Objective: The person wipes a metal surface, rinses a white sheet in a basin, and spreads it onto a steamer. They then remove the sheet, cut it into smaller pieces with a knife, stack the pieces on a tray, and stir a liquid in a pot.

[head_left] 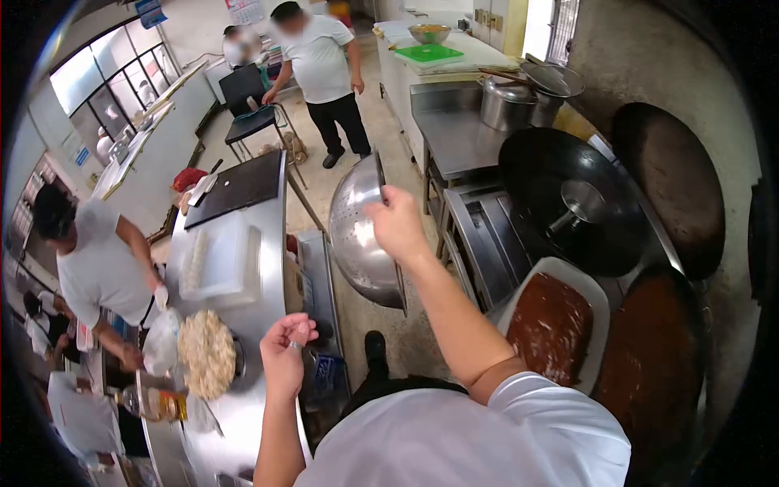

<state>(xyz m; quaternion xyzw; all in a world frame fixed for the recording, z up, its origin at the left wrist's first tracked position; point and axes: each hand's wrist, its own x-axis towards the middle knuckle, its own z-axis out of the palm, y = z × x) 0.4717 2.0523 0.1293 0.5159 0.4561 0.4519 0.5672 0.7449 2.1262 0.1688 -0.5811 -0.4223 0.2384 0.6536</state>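
My right hand grips the rim of a metal colander, which is tipped on its side above the floor, its perforated outside facing left. My left hand is raised beside the steel table's edge, with its fingers curled and the thumb against them; whether anything is between them cannot be made out. Left of that hand, a heap of pale food stands on the steel table. A clear plastic container is farther up the same table.
A large black wok with a metal bowl inside and a tray of reddish-brown food are at right. Metal pots stand behind. One person stands beside a black chair; another works across the table.
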